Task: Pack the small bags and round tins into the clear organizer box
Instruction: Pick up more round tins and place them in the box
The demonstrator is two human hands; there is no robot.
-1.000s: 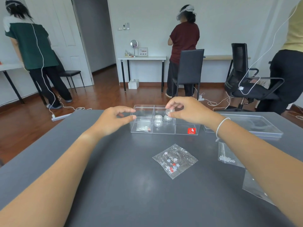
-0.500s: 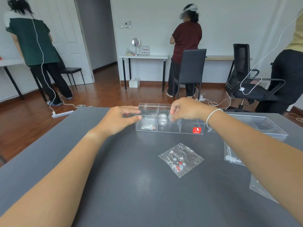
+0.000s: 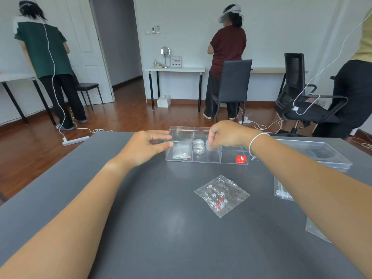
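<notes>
The clear organizer box (image 3: 227,158) sits at the far side of the grey table and has a red sticker on its front right. My left hand (image 3: 148,147) grips its left end, thumb on the front corner and fingers on the rim. My right hand (image 3: 226,134) reaches down into the middle compartment and pinches a round tin (image 3: 208,143). Two stacked round tins (image 3: 199,146) stand beside it. A small bag (image 3: 181,156) lies in the front left compartment. A flower-printed bag (image 3: 221,195) lies loose on the table.
The box's clear lid (image 3: 314,153) rests at the right. Two more small bags (image 3: 282,191) (image 3: 316,230) lie partly under my right forearm. Beyond the table's far edge are chairs, floor cables and three standing people.
My right hand has lowered the round tin from above the box down into the middle compartment. My left hand has closed in on the box's left end.
</notes>
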